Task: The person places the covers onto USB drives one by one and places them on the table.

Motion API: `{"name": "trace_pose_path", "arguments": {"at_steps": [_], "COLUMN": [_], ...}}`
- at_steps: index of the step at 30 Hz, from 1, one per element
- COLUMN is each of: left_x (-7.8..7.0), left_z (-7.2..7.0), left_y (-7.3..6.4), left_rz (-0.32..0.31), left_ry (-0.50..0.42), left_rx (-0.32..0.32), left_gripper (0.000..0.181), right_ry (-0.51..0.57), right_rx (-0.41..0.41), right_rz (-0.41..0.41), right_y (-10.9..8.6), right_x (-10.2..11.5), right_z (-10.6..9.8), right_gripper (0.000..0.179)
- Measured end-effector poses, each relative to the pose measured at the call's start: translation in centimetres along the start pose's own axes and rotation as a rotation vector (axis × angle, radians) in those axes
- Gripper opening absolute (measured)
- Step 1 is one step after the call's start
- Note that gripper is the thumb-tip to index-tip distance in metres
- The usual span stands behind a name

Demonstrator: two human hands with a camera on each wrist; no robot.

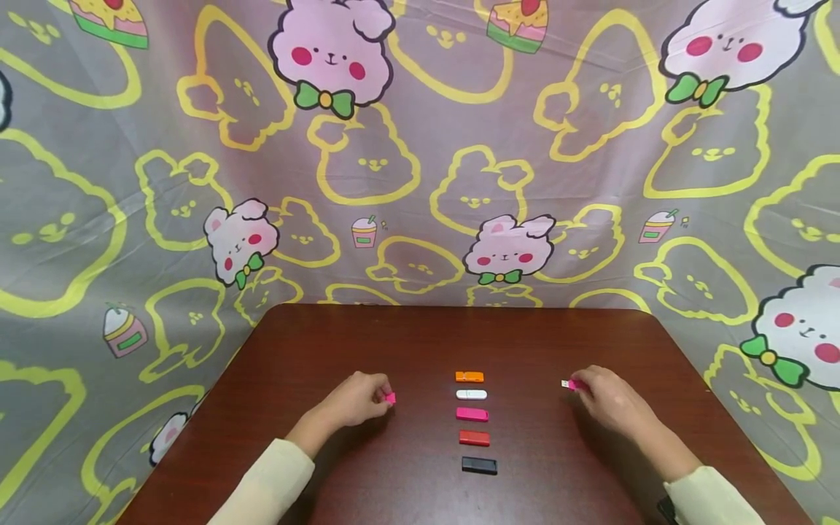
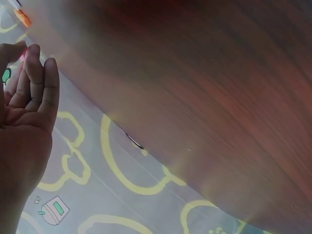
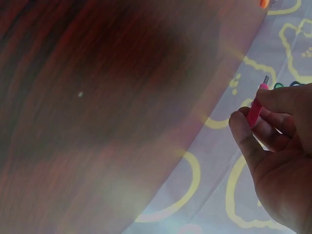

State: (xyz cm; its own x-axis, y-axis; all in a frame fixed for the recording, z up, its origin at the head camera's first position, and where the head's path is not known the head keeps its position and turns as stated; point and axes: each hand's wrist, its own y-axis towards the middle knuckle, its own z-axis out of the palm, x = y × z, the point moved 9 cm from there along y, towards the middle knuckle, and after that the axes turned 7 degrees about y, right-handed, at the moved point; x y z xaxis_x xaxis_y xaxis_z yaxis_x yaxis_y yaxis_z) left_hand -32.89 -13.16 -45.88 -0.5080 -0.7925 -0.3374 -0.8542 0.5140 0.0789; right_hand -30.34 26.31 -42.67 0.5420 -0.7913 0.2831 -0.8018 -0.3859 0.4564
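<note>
My left hand [image 1: 357,399] pinches a small pink USB stick cap [image 1: 391,398] between thumb and fingertips, left of the row of sticks. Only a sliver of pink shows past that hand [image 2: 29,105] in the left wrist view. On the other side, my right hand [image 1: 612,399] holds a pink USB stick [image 1: 574,384] with its metal plug bare and pointing left. The right wrist view shows this stick [image 3: 254,114] between thumb and fingers. Between the hands lie an orange stick [image 1: 469,377], a white one [image 1: 472,394], a pink one [image 1: 472,414], a red one [image 1: 475,438] and a black one [image 1: 480,465].
The sticks lie in a column on a dark brown wooden table [image 1: 367,328]. A grey curtain [image 1: 420,219] with cartoon rabbits hangs behind and around it. Something dark [image 1: 667,508] shows partly beside the right sleeve.
</note>
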Motion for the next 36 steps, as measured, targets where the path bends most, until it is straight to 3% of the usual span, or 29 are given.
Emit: {"name": "trace_pose_path", "arguments": {"at_steps": [17,29,36], "left_x": [-2.9,-5.9,-6.6], "left_z": [0.7,1.6,1.8], "left_y": [0.4,0.6,0.7], "left_rz": [0.083,0.120,0.132], "left_ry": [-0.008,-0.016,0.004], "left_rx": [0.031,0.056,0.044], "left_gripper": [0.011,0.012,0.013], "right_ry": [0.021,0.021,0.043], "right_rx": [-0.001,-0.008,0.030], "right_rz": [-0.038,-0.085,-0.018], "right_y": [-0.2,-0.2,0.0], "right_x": [2.5,5.9,7.0], "right_z": [0.2,1.1,1.7], "right_gripper": [0.018,0.020,0.020]}}
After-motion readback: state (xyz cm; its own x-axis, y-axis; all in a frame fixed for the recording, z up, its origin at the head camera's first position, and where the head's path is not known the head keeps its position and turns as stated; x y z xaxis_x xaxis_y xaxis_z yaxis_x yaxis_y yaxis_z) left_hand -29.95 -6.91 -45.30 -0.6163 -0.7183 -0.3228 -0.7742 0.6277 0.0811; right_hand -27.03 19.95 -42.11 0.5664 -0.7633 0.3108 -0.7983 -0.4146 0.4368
